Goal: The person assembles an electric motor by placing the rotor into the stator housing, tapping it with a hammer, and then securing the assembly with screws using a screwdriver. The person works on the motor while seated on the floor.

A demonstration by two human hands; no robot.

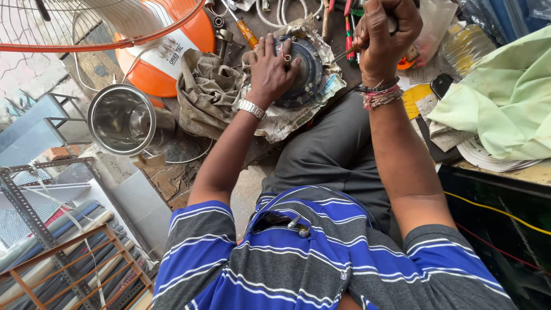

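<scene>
1. Cluttered workshop ground is filling the view, with metal racking (34, 229) lying at the near left and a dark workbench edge (493, 172) running along the right
2. Nearest the camera, the person's blue and grey striped shirt (298, 264) is taking up the lower middle, with grey trousers (333, 155) stretching away beyond it
3. Farther out, the left hand (270, 69) is pressing down with fingers spread wide on a round dark motor housing (307, 72), which is sitting on crumpled newspaper (287, 120) at the far centre
4. Just right of the housing, the right hand (384, 31) is clenching into a tight fist around a tool handle; the tool's kind is hard to tell
5. Left of the housing, a dirty cloth (206, 92) is lying bunched, and a shiny steel jar (123, 120) is resting on its side farther left
6. At the far left, an orange and white fan base (166, 51) is standing beneath a wire fan guard (86, 23)
7. On the right, pale green fabric (505, 97) is lying heaped over papers
</scene>
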